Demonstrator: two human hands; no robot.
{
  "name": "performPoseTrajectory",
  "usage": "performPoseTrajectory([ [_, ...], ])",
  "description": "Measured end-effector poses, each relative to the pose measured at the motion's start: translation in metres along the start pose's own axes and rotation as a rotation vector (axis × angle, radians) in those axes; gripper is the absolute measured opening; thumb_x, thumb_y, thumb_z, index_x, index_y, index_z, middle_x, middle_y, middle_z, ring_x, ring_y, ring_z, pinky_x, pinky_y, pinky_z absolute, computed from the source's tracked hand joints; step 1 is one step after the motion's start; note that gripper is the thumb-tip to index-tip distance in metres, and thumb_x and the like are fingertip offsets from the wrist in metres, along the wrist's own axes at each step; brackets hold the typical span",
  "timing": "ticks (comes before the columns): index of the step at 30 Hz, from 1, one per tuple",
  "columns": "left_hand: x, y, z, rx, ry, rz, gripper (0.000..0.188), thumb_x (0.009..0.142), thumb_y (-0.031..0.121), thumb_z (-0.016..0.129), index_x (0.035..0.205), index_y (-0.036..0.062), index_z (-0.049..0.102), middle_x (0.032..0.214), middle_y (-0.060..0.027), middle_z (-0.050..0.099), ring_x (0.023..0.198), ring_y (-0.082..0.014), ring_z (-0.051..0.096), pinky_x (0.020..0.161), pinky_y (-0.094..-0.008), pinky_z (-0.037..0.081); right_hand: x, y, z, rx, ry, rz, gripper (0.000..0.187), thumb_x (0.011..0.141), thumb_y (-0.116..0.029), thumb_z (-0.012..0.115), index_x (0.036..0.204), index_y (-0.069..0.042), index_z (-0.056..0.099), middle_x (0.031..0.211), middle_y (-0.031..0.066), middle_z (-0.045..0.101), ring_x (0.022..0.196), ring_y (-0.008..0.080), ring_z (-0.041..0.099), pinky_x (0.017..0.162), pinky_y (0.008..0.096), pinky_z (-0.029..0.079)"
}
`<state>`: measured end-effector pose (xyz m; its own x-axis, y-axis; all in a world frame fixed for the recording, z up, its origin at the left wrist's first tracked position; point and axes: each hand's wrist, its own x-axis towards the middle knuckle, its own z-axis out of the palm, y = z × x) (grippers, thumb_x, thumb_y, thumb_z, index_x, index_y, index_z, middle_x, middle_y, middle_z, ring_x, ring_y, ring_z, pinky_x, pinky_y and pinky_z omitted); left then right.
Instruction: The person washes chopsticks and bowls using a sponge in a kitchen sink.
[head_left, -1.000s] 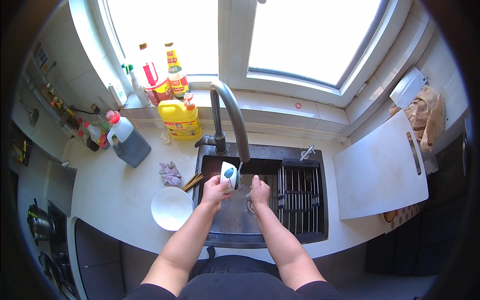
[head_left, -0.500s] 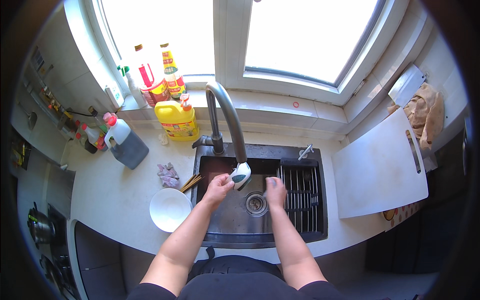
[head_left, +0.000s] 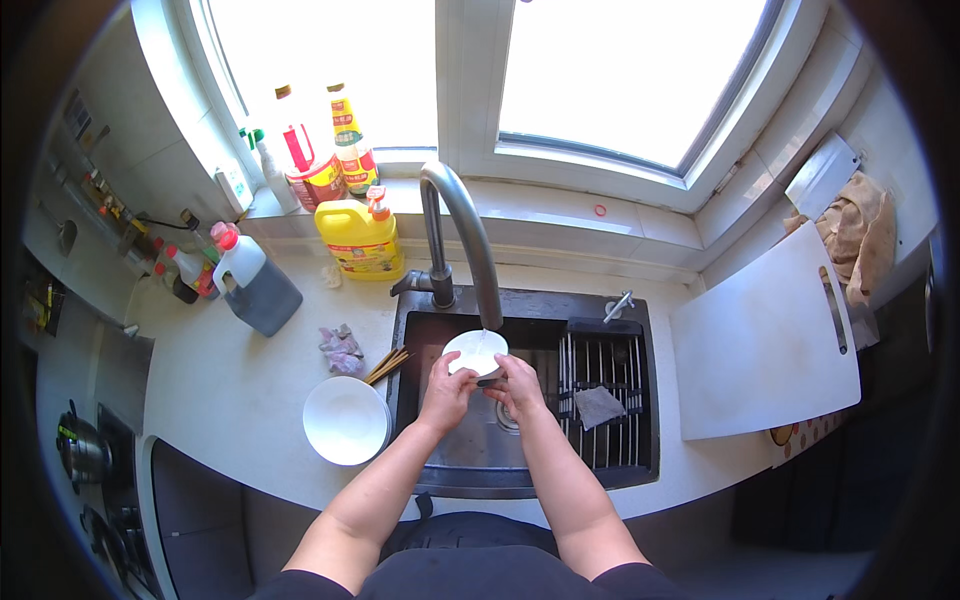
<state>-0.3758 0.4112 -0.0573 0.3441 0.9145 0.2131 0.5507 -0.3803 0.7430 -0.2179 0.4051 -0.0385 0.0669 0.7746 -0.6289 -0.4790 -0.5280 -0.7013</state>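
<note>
Under the grey curved faucet (head_left: 470,225), a small white bowl (head_left: 476,347) is held between my two hands, and a thin stream of water falls into it. My left hand (head_left: 446,392) grips the near left of its rim, while my right hand (head_left: 518,384) grips the right side. Both hands are over the dark sink (head_left: 460,440), partly covering the drain. A grey cloth (head_left: 599,407) lies on the drying rack (head_left: 600,365) in the sink's right part.
Left of the sink are stacked white bowls (head_left: 346,420), chopsticks (head_left: 388,366) and a crumpled purplish cloth (head_left: 341,349). A yellow jug (head_left: 358,240) and a dark-filled jug (head_left: 258,285) stand farther back. A white cutting board (head_left: 765,335) leans at the right.
The bowl has turned from its side, so its inside now faces up beneath running water. My right hand has moved left onto it. The grey cloth now lies on the rack.
</note>
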Motion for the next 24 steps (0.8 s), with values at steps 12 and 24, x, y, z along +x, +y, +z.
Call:
performPoseTrajectory([
  [12,0.003,0.007,-0.013,-1.005,0.076,-0.849,0.052,0.073,0.002,0.051,0.124,0.0086,0.045,0.108,-0.0059,0.055,0.093,-0.0197,0.058,0.066,-0.0377,0.054,-0.014,0.023,0.000,-0.913,0.360,-1.063,0.035,0.078,-0.021,0.058,0.110,-0.007,0.059,0.119,0.0143,0.056,0.111,0.0298,0.051,0.104,0.0522,0.026],
  [24,0.046,-0.012,-0.037,-0.680,0.046,-0.825,0.069,0.076,0.036,0.068,0.128,0.0004,0.040,0.133,-0.0202,0.037,0.120,-0.0297,0.040,0.095,-0.0419,0.037,-0.016,0.017,0.001,-0.912,-0.154,-0.538,0.010,0.084,-0.013,0.059,0.092,-0.007,0.060,0.076,0.0028,0.059,0.069,0.0133,0.054,0.063,0.0267,0.041],
])
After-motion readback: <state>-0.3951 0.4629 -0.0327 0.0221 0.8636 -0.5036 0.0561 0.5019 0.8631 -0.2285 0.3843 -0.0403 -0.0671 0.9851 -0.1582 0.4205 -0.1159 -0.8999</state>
